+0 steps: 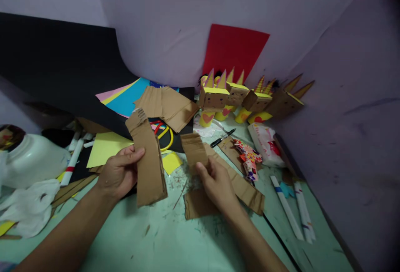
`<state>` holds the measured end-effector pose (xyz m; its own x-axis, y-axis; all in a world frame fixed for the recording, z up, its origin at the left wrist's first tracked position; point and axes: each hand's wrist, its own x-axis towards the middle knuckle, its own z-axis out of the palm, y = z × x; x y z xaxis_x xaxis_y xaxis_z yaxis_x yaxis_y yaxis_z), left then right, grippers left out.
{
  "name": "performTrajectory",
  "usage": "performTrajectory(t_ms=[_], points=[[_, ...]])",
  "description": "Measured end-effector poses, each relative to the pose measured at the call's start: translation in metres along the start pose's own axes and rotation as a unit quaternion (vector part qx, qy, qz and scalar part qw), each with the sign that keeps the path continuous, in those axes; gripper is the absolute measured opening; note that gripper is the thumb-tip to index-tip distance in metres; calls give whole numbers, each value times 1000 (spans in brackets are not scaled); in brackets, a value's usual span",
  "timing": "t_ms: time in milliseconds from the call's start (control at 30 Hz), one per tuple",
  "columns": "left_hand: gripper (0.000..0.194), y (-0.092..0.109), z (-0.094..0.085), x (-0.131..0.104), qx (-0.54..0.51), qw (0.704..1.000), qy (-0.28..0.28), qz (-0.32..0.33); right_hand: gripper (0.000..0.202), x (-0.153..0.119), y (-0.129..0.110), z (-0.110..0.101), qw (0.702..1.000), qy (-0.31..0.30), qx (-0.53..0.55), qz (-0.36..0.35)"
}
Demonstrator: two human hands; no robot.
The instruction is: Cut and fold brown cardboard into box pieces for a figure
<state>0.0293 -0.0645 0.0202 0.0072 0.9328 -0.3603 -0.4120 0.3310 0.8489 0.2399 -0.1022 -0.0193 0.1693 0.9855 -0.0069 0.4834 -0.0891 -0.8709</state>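
Note:
My left hand (122,171) is closed around a long cardboard strip (149,167), held upright over the table with the thumb on its front face. It looks like more than one layer. In my right hand (217,182) is a smaller cardboard piece (194,149), pinched between thumb and fingers. Beneath that hand, another cardboard piece (198,205) lies on the green tabletop (156,243). A longer cardboard strip (246,184) stretches out behind the right hand to the right, partly hidden by it. Scissors with yellow and red handles (168,139) lie between the two hands, farther back.
Several cardboard box figures (215,99) with pointed horns stand at the back right. A craft knife (223,137) lies before them. White markers (287,207) are at right. Coloured paper (126,96) and cardboard sheets (175,105) lie behind. A white jar (40,159) is at left.

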Motion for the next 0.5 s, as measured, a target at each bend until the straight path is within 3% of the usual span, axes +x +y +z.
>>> performTrajectory(t_ms=[133,200,300,433,500], points=[[30,-11,0,-1,77,995,-54,-35,26,-6,2,-32,976,21,209,60],[31,-21,-1,-1,142,985,-92,-45,28,-25,11,-53,962,60,249,91],[31,-36,4,-5,221,963,-146,-57,33,-65,29,-73,950,40,262,163],[29,-52,21,-15,307,926,-212,-62,45,-104,44,-72,938,9,251,238],[24,-56,31,-20,334,912,-235,-37,47,-108,45,-66,937,13,269,224]])
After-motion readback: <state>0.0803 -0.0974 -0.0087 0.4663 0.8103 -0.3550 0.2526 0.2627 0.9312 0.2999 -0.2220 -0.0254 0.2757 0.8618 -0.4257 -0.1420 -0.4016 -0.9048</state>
